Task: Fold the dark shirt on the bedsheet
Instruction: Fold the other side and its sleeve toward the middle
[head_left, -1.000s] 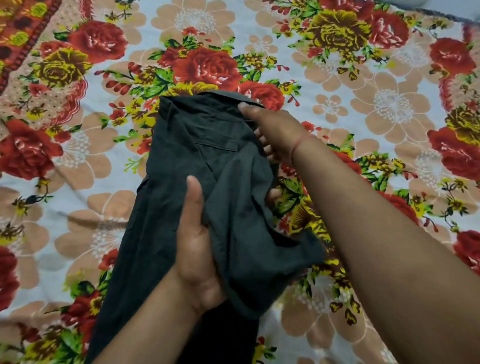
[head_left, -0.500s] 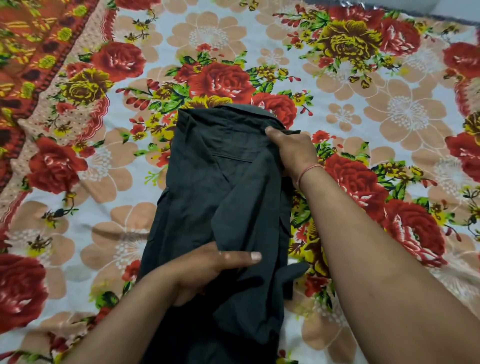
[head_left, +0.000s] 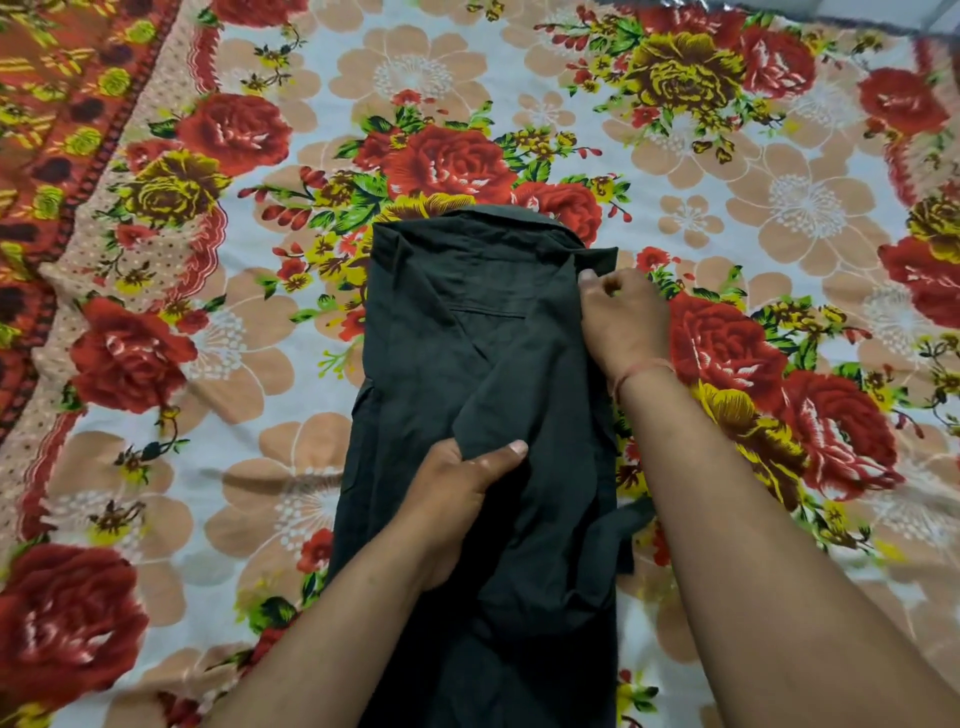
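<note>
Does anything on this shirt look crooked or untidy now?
Yes. On the dark shirt, a bunched flap pokes out past its right edge onto the bedsheet, spoiling the straight side. Nothing appears torn or stained.

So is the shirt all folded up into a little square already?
No, the dark shirt lies long and rumpled on the bedsheet.

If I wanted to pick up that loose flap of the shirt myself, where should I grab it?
Probably by the free edge of the flap, coming from the near side as the left hand does: that edge stands off the shirt, so fingers can slip under it.
</note>
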